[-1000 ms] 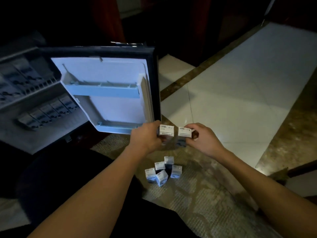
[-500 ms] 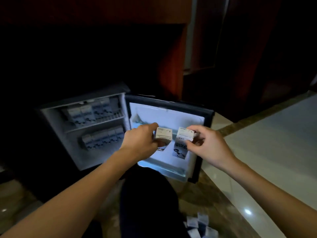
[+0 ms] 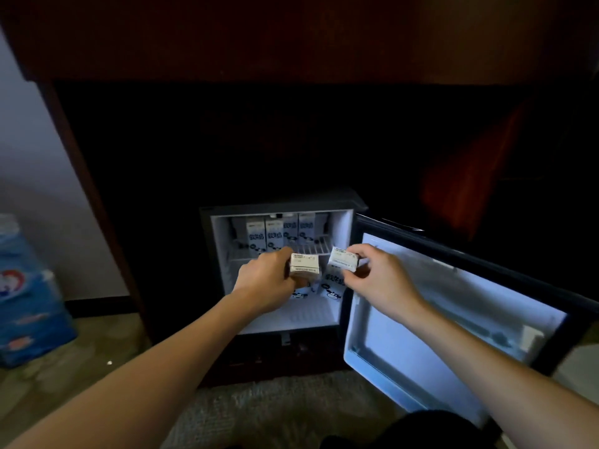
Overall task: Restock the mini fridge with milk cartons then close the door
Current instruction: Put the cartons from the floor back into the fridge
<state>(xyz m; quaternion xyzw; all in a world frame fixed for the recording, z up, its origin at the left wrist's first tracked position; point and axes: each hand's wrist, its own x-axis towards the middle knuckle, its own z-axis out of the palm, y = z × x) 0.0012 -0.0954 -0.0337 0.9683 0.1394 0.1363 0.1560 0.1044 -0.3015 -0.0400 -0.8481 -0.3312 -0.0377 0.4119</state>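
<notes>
The mini fridge (image 3: 344, 270) stands open in a dark cabinet, its door (image 3: 453, 322) swung out to the right. Several milk cartons (image 3: 275, 233) stand in a row on its upper wire shelf. My left hand (image 3: 265, 280) grips a white milk carton (image 3: 304, 266) in front of the fridge opening. My right hand (image 3: 379, 280) pinches a second milk carton (image 3: 343, 259) just right of it, near the door hinge. Both cartons hang at the height of the lower compartment, whose floor shows white below them.
A blue printed package (image 3: 29, 303) stands on the floor at the far left. Dark wooden cabinet panels (image 3: 291, 43) surround the fridge. A patterned rug (image 3: 275, 413) lies in front, and my dark-clothed knee shows at the bottom right.
My view has swung from the floor cartons to face the fridge. Both hands have carried their cartons up and forward to the fridge opening.
</notes>
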